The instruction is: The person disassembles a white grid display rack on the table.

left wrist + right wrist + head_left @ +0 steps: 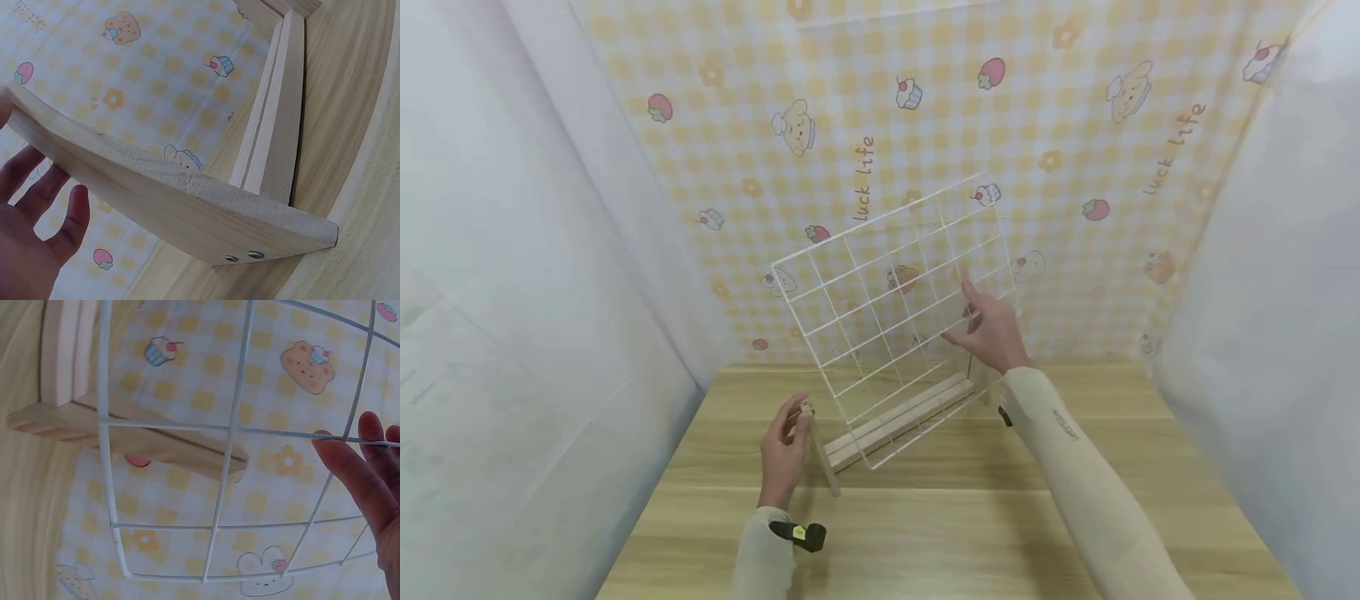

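My left hand (784,454) grips the raised end of a pale wooden side board (181,194) of a stand. Two screw heads (255,255) show low on that board's outer face. Wooden crossbars (284,112) join it to the other side piece (169,445), which has a groove along it. A white wire grid panel (820,365) is held tilted above the stand, its lower edge in front of the crossbars. My right hand (992,333) pinches a wire of the grid between thumb and fingers, toward the panel's right side.
The stand rests on a wood-grain table (940,533). Behind it hangs a yellow checked cloth (1060,108) with cartoon prints. White sheets (1262,333) hang on both sides. A black strap with a small device (805,536) sits on the left wrist.
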The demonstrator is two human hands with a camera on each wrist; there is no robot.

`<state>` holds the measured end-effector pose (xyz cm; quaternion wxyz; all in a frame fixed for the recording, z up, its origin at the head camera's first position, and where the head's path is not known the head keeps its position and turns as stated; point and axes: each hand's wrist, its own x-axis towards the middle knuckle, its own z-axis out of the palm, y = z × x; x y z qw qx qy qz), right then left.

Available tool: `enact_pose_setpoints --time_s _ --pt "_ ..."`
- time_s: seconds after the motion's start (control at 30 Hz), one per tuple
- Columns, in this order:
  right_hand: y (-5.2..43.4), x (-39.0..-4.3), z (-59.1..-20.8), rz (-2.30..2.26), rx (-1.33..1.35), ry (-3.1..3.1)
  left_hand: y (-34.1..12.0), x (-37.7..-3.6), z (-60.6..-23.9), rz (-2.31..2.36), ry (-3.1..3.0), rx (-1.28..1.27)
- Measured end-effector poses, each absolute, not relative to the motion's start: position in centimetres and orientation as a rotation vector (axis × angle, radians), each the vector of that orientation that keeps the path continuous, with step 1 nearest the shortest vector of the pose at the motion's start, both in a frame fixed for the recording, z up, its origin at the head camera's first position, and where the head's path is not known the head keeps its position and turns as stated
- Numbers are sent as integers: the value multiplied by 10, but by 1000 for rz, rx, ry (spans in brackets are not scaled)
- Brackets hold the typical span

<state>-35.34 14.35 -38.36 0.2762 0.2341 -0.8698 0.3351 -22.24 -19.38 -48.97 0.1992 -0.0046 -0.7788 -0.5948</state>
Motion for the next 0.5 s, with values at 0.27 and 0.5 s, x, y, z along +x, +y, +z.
enact_pose_setpoints --time_s 0.27,0.5 --pt "163 -345 -407 894 636 -2475 -195 -224 -490 -1660 -2189 -45" --pt "180 -337 -429 974 643 -2625 -197 -224 -493 -1696 -2183 -54"
